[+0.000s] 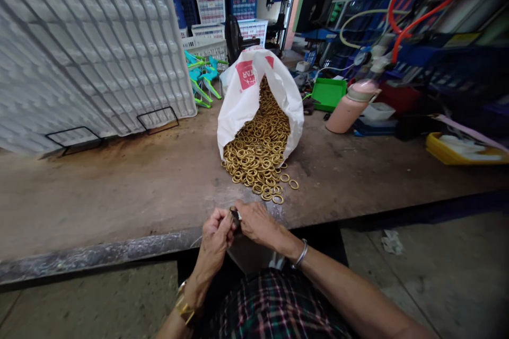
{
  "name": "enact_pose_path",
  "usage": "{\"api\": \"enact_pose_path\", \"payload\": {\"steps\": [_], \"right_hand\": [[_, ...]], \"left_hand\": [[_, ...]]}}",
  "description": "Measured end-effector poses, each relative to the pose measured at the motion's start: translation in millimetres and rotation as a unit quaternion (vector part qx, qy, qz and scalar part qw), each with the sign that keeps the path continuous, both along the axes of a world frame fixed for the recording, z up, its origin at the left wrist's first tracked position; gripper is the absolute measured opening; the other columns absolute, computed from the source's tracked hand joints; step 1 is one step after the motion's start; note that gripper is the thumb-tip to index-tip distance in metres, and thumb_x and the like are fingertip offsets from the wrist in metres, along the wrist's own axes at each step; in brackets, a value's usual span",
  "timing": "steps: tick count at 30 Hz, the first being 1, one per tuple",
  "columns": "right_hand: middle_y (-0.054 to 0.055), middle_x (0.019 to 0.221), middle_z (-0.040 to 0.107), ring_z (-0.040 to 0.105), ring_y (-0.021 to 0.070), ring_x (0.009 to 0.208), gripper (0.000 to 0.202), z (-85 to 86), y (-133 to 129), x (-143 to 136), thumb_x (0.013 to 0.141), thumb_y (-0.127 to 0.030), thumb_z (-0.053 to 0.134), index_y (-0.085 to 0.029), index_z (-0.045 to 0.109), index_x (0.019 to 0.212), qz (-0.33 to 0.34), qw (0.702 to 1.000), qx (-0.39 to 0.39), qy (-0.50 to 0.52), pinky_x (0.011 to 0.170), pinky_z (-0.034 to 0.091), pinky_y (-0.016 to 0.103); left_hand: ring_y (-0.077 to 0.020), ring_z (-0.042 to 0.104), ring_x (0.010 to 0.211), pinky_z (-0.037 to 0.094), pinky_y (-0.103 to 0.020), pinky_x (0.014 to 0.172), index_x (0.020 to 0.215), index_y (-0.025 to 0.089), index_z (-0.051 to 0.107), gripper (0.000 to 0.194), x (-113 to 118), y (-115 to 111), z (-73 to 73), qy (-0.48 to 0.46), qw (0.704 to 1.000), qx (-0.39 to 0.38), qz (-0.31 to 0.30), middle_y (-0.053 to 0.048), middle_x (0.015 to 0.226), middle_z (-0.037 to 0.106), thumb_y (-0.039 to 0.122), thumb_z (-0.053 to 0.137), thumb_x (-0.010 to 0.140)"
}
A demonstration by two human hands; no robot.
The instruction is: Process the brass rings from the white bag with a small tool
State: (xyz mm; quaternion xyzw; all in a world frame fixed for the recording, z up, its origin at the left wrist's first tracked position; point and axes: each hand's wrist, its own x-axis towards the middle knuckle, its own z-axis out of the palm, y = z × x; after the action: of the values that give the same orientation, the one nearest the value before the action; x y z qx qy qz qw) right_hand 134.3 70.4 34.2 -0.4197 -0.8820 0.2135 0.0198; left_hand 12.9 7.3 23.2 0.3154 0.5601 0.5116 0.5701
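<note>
A small dark piece (235, 216) sits pinched between the two hands at the near edge of the workbench (119, 190); what it is cannot be told, as the fingers cover most of it. The left hand (215, 237) is curled, its fingertips closed on the piece from the left side. The right hand (257, 222) presses in from the other side, fingers bent over the piece and touching the left hand.

Just beyond the hands, a spill of brass rings (260, 156) spreads over the bench from the mouth of a white bag (242, 90) lying open behind it. To the right of the bag lies a pink bottle (350, 108) on its side, with a green tray (328, 92) near it. A yellow tray (463, 151) sits farther right. Left of the bag, a large white grid panel (87, 42) leans over the bench, and blue-green plastic pieces (201, 77) lie between the panel and the bag.
</note>
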Motion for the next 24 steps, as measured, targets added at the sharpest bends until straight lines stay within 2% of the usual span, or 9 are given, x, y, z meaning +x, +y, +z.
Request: {"api": "enact_pose_path", "payload": {"steps": [3,5,7,9,11,14,16,21,24], "right_hand": [[0.009,0.077,0.064,0.057,0.0183,0.069,0.027,-1.3,-2.1,1.1,0.075,-0.013,0.042,-0.012,0.053,0.1,-0.011,1.0,0.017,-0.003,0.06,0.032,0.026],[0.01,0.08,0.063,0.056,0.0189,0.074,0.03,-4.0,-1.5,4.4,0.073,-0.012,0.044,-0.011,0.052,0.102,-0.021,0.999,0.043,0.008,0.062,0.034,0.026],[0.008,0.08,0.063,0.056,0.0182,0.073,0.03,-6.6,1.7,10.8,0.072,-0.012,0.045,-0.013,0.052,0.101,-0.033,0.997,0.07,0.021,0.062,0.034,0.026],[0.005,0.078,0.063,0.056,0.0167,0.07,0.026,-8.0,7.9,22.4,0.073,-0.011,0.044,-0.016,0.053,0.097,-0.079,0.992,0.091,0.029,0.06,0.033,0.025],[0.004,0.079,0.063,0.056,0.0158,0.072,0.023,-7.9,17.0,41.0,0.076,-0.01,0.042,-0.017,0.054,0.095,-0.164,0.98,0.11,0.037,0.061,0.034,0.024],[0.007,0.094,0.062,0.057,0.0167,0.084,0.018,-7.1,32.4,78.0,0.083,-0.019,0.044,-0.017,0.052,0.1,-0.289,0.946,0.141,0.036,0.067,0.036,0.024],[0.009,0.098,0.059,0.057,0.0179,0.084,0.022,-7.9,39.8,100.2,0.087,-0.03,0.043,-0.017,0.05,0.102,-0.341,0.928,0.149,-0.006,0.067,0.037,0.026],[0.008,0.097,0.056,0.059,0.0195,0.079,0.026,-13.1,44.2,116.0,0.088,-0.039,0.041,-0.02,0.048,0.104,-0.355,0.924,0.12,-0.08,0.062,0.036,0.027],[0.008,0.095,0.056,0.059,0.019,0.077,0.022,-14.9,46.2,110.8,0.087,-0.037,0.042,-0.02,0.049,0.1,-0.359,0.923,0.106,-0.09,0.061,0.035,0.027]], "left_hand": [[-0.0037,0.033,0.04,0.025,-0.015,0.038,0.07,0.018,0.047,0.03,1.3,-9.2,6.9,-0.001,1.0,-0.012,-0.005,0.007,0.052,0.042,0.046,0.056,0.077],[-0.0041,0.033,0.04,0.026,-0.016,0.038,0.067,0.017,0.049,0.029,3.8,-15.8,14.2,0.002,0.999,-0.009,-0.046,0.007,0.048,0.04,0.044,0.058,0.077],[-0.0045,0.034,0.04,0.028,-0.016,0.037,0.066,0.017,0.05,0.028,6.5,-18.7,21.5,-0.043,0.996,-0.01,-0.077,0.006,0.05,0.043,0.042,0.06,0.075],[-0.0045,0.035,0.04,0.028,-0.017,0.036,0.066,0.017,0.051,0.029,8.6,-16.3,26.9,-0.111,0.991,-0.017,-0.068,0.005,0.052,0.046,0.042,0.064,0.072],[-0.0049,0.038,0.042,0.029,-0.017,0.035,0.067,0.015,0.053,0.03,9.8,-10.1,29.1,-0.161,0.986,-0.031,-0.032,0.003,0.057,0.051,0.043,0.066,0.068],[-0.0069,0.046,0.049,0.032,-0.016,0.037,0.07,0.014,0.056,0.031,10.4,-0.3,27.3,-0.193,0.979,-0.064,0.016,-0.002,0.067,0.059,0.04,0.071,0.063],[-0.0082,0.05,0.052,0.034,-0.016,0.04,0.071,0.014,0.055,0.029,11.0,3.8,24.5,-0.216,0.973,-0.081,0.027,-0.002,0.069,0.06,0.034,0.073,0.061],[-0.0087,0.051,0.051,0.037,-0.017,0.043,0.09,0.017,0.057,0.036,11.8,7.6,16.8,-0.289,0.951,-0.104,0.018,0.0,0.065,0.061,0.024,0.073,0.058],[-0.0083,0.054,0.055,0.038,-0.016,0.045,0.083,0.014,0.059,0.028,10.0,7.8,10.5,-0.327,0.939,-0.106,0.014,-0.002,0.069,0.061,0.019,0.072,0.058]]}}
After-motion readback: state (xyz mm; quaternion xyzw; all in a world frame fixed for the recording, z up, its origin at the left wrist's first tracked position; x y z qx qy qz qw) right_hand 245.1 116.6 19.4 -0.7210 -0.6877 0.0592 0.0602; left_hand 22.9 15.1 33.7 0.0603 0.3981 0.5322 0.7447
